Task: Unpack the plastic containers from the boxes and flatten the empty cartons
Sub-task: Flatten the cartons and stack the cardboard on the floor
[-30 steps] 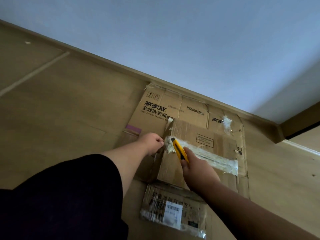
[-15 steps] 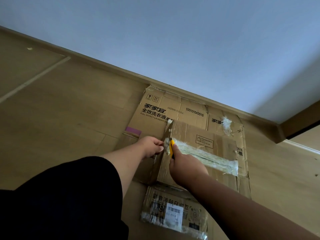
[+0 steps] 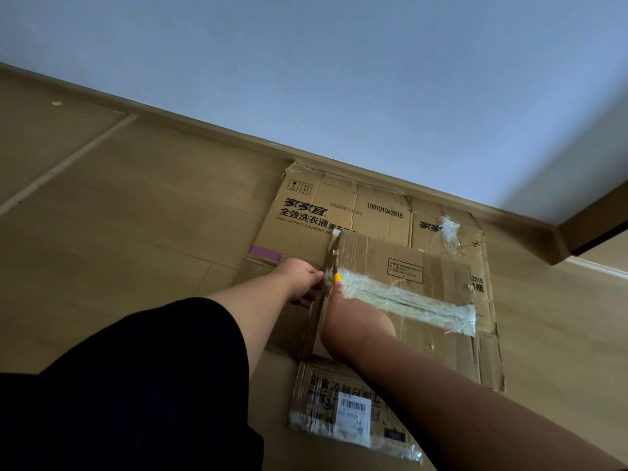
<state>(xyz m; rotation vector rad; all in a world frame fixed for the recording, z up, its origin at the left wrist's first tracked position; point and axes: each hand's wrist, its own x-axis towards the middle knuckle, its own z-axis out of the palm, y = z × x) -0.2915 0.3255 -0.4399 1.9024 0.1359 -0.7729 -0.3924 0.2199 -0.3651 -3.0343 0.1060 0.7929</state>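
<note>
A brown carton (image 3: 401, 266) with a wide strip of clear tape (image 3: 407, 300) across its top lies on a larger flattened carton (image 3: 339, 212) printed with black characters, against the wall. My right hand (image 3: 353, 328) grips a yellow utility knife (image 3: 337, 278); only the knife's tip shows, at the left end of the tape. My left hand (image 3: 300, 278) holds the carton's left edge beside the knife. No plastic containers are in view.
A third flattened carton (image 3: 353, 413) with a white barcode label lies on the wooden floor near me. A baseboard (image 3: 204, 125) runs along the pale wall. A doorway edge (image 3: 591, 229) shows at the right. My dark sleeve fills the lower left.
My right hand has drawn the knife leftward along the tape to the carton's left edge, near my left hand. The left hand has barely moved.
</note>
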